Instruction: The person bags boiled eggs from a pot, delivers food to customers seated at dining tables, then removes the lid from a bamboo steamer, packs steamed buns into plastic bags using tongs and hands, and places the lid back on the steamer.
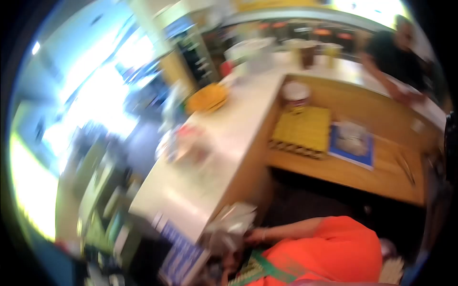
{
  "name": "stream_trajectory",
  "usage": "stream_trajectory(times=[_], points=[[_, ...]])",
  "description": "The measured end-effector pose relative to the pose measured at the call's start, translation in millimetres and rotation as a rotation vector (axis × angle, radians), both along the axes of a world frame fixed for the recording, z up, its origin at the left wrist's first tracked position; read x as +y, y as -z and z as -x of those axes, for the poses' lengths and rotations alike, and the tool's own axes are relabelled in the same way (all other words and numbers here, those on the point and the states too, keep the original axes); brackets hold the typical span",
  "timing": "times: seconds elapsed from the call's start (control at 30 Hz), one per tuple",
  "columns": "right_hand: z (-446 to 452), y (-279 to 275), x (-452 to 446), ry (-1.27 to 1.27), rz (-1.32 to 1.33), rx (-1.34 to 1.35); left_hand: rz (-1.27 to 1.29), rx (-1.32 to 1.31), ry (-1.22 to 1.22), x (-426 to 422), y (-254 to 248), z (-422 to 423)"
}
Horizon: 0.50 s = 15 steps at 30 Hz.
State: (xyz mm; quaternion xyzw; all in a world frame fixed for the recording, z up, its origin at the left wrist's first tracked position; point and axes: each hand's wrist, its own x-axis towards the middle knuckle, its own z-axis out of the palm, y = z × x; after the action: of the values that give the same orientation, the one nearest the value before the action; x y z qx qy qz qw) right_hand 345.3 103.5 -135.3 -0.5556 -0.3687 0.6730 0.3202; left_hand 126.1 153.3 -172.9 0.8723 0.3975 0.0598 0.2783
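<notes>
My right hand [256,236], at the end of a bare forearm with an orange sleeve, is closed on the edge of a clear plastic bag [234,221]. The bag hangs beside the near end of the white counter [214,174]. Below it, a blurred skin-coloured shape looks like my left hand [231,262]; its fingers are too smeared to read. Green straps [274,267] cross the orange shirt. A blue-and-white printed box [181,252] is left of the bag.
An orange bowl [207,97] and a blurred plastic-wrapped item [188,143] sit on the counter. A wooden shelf [391,176] holds a yellow pad [303,128], a blue booklet [352,143] and a white tub [296,92]. A person in dark clothes [396,57] leans at the back right.
</notes>
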Motion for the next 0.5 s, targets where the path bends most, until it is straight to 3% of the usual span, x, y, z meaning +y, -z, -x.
stream_trajectory(times=[0.03,0.07,0.1,0.13,0.2,0.27,0.33,0.4,0.5], points=[[2,1,-1,-0.002,0.025,-0.145,0.003,0.055,0.067,-8,-55,-17],[5,-17,-3,-0.148,0.016,-0.323,0.033,0.095,0.059,-7,-47,1],[20,40,1,-0.095,-0.205,-0.346,0.078,0.091,0.036,-7,-39,12],[12,37,-7,-0.021,-0.197,-0.351,0.147,0.059,0.000,-3,-40,8],[15,23,-17,-0.171,-0.180,-0.067,0.481,-0.157,-0.217,-3,-39,2],[14,20,-25,-0.113,-0.130,-0.061,0.877,-0.475,-0.481,-3,-32,-6],[11,18,-29,-0.020,-0.039,-0.052,1.080,-0.700,-0.628,-1,-26,-10],[15,24,-31,0.068,0.056,-0.031,1.170,-0.834,-0.673,5,-22,-12],[14,62,-40,-0.022,-0.088,-0.355,1.192,-0.845,-0.574,6,-23,-1]])
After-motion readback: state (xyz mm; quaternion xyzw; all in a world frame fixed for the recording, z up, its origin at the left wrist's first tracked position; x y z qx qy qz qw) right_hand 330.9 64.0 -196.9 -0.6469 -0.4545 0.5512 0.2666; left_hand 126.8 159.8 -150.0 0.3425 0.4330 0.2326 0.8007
